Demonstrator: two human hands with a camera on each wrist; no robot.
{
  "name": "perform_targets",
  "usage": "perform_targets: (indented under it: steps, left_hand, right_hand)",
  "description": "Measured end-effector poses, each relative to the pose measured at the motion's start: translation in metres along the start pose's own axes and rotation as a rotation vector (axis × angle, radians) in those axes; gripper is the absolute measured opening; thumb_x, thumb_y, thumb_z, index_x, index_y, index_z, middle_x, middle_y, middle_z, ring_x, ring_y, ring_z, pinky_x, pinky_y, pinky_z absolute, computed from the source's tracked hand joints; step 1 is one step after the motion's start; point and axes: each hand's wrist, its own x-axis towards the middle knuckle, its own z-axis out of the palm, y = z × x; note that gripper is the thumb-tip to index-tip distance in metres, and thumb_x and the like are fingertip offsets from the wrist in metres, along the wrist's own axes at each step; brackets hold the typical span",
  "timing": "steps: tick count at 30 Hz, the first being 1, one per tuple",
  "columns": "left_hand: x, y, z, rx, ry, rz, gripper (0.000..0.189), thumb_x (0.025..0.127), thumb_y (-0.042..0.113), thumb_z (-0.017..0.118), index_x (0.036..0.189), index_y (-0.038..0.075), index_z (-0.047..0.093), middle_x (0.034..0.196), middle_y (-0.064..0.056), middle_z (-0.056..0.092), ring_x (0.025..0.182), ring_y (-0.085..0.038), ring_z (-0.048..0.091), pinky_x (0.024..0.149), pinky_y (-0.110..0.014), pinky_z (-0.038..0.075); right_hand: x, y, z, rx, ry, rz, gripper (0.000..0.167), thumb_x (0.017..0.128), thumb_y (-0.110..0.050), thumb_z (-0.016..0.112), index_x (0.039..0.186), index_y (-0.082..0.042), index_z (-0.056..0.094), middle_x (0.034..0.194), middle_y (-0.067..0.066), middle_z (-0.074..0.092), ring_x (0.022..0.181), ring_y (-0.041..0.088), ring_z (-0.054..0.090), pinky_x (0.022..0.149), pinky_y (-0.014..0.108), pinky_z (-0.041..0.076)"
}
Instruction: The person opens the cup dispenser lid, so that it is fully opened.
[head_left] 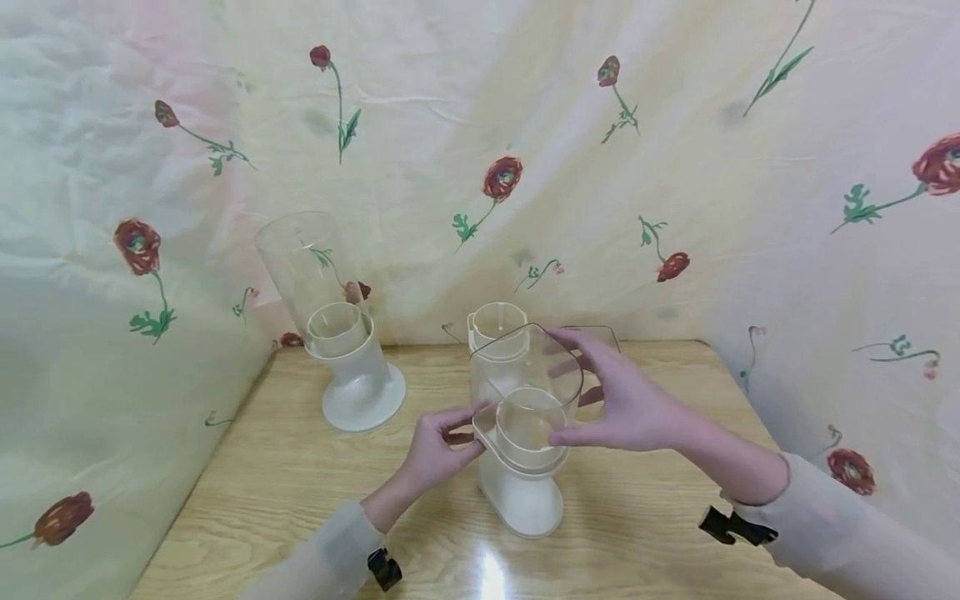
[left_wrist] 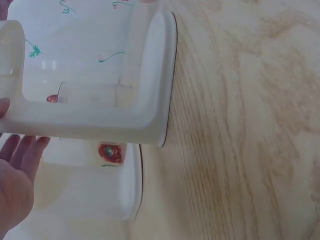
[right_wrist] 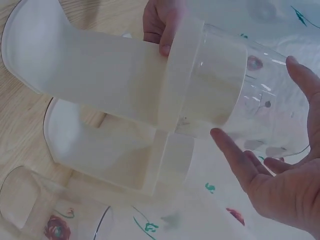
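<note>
In the head view a white pedestal stand (head_left: 521, 500) with a ring-shaped top stands at the table's middle. My left hand (head_left: 438, 450) pinches the left edge of its collar between thumb and fingers. A clear plastic cylinder (head_left: 525, 362) sits upright over the stand's round top. My right hand (head_left: 630, 408) holds that cylinder from the right, thumb at the near side and fingers at the far side. In the right wrist view the cylinder (right_wrist: 270, 100) meets the white collar (right_wrist: 182, 75); how deeply it is seated I cannot tell.
Behind the held stand is a second white stand (head_left: 500, 321) without a cylinder on top. Another clear cylinder (right_wrist: 55, 205) stands on the wooden table (head_left: 270, 500) beside it. At the back left, a third stand (head_left: 363, 400) carries a clear cylinder (head_left: 300, 258). Flowered cloth (head_left: 420, 167) encloses the table.
</note>
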Motion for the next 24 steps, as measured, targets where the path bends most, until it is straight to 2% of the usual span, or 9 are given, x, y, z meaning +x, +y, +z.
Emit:
perform_targets:
  steps: [3,6,9,11,16,20,22,24]
  left_hand:
    - [-0.002,-0.002,0.001,-0.017,-0.003,0.001,0.037,0.086,-0.010,0.077,0.123,-0.015,0.071,0.121,-0.034,0.072,0.108,-0.001,0.073,0.082,-0.047,0.068]
    - [-0.005,-0.005,0.001,-0.008,0.001,0.009,0.040,0.085,-0.008,0.079,0.124,-0.014,0.070,0.121,-0.033,0.073,0.108,0.004,0.071,0.082,-0.047,0.068]
    - [-0.008,-0.010,-0.001,0.005,-0.004,0.021,0.044,0.084,-0.007,0.082,0.126,-0.012,0.070,0.125,-0.031,0.073,0.111,0.002,0.071,0.086,-0.044,0.068]
    - [-0.009,-0.013,-0.002,0.001,-0.016,0.027,0.044,0.084,-0.006,0.083,0.126,-0.010,0.071,0.126,-0.030,0.073,0.112,0.001,0.071,0.087,-0.042,0.068]
    - [-0.012,-0.019,-0.002,-0.040,-0.045,0.061,0.035,0.085,-0.007,0.081,0.119,-0.009,0.074,0.119,-0.031,0.075,0.108,-0.002,0.074,0.078,-0.044,0.069]
    - [-0.012,-0.024,-0.002,-0.045,-0.060,0.102,0.057,0.080,-0.006,0.085,0.134,-0.009,0.067,0.122,-0.031,0.073,0.112,-0.006,0.072,0.080,-0.043,0.070]
    - [-0.009,-0.028,-0.004,-0.043,-0.094,0.114,0.073,0.078,-0.003,0.087,0.145,-0.008,0.058,0.132,-0.032,0.068,0.120,-0.009,0.068,0.090,-0.042,0.068]
    - [-0.002,-0.032,-0.006,-0.070,-0.161,0.100,0.085,0.078,0.004,0.088,0.153,-0.007,0.048,0.143,-0.031,0.061,0.130,-0.012,0.062,0.103,-0.041,0.064]
  right_hand:
    - [0.001,0.003,-0.002,0.032,-0.023,-0.007,0.113,0.075,-0.023,0.099,0.164,-0.014,0.030,0.163,0.014,0.043,0.130,0.036,0.063,0.082,0.034,0.069]
    - [0.002,0.007,-0.005,0.068,-0.053,-0.011,0.111,0.076,-0.017,0.098,0.164,-0.014,0.030,0.163,0.013,0.044,0.137,0.036,0.059,0.088,0.034,0.068]
    - [0.001,0.010,-0.006,0.074,-0.065,-0.017,0.110,0.077,-0.018,0.097,0.164,-0.016,0.030,0.164,0.012,0.044,0.141,0.035,0.057,0.091,0.036,0.067]
    - [0.000,0.010,-0.006,0.060,-0.057,-0.019,0.111,0.077,-0.022,0.098,0.164,-0.016,0.031,0.161,0.013,0.047,0.137,0.035,0.059,0.088,0.037,0.068]
    - [0.000,0.010,-0.006,0.062,-0.055,-0.022,0.107,0.076,-0.025,0.098,0.162,-0.011,0.034,0.150,0.016,0.057,0.129,0.035,0.063,0.082,0.036,0.069]
    - [0.001,0.017,-0.009,0.143,-0.113,-0.035,0.102,0.080,-0.013,0.095,0.161,-0.010,0.034,0.152,0.021,0.055,0.138,0.036,0.057,0.089,0.036,0.068]
    - [0.002,0.020,-0.011,0.162,-0.127,-0.039,0.102,0.080,-0.009,0.093,0.162,-0.012,0.033,0.156,0.022,0.052,0.142,0.035,0.055,0.093,0.038,0.067]
    - [0.001,0.022,-0.011,0.132,-0.121,-0.037,0.102,0.081,-0.012,0.094,0.162,-0.012,0.033,0.156,0.019,0.053,0.142,0.034,0.055,0.094,0.038,0.067]
